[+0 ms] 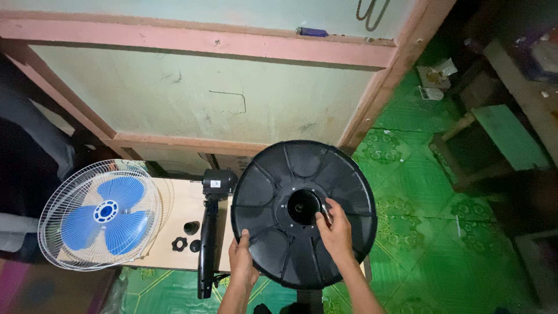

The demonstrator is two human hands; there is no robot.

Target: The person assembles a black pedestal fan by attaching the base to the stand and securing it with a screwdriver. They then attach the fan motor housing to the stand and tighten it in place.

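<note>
Both hands are working on the round black plastic fan base (273, 192), which I'm seeing held upright on edge above the green patterned floor (430, 192), its ribbed underside facing me. My left hand (241, 259) is clamping the lower left rim, fingers curled over the edge. My right hand (335, 228) is pinching something small at the rim of the central hole; what it is, I cannot tell. Just left, a black fan pole with motor housing (208, 232) is lying on the pale wooden tabletop (174, 209), beside two small black plastic nuts (179, 243). Farther left, a white wire grille with blue blades (102, 214) is leaning.
</note>
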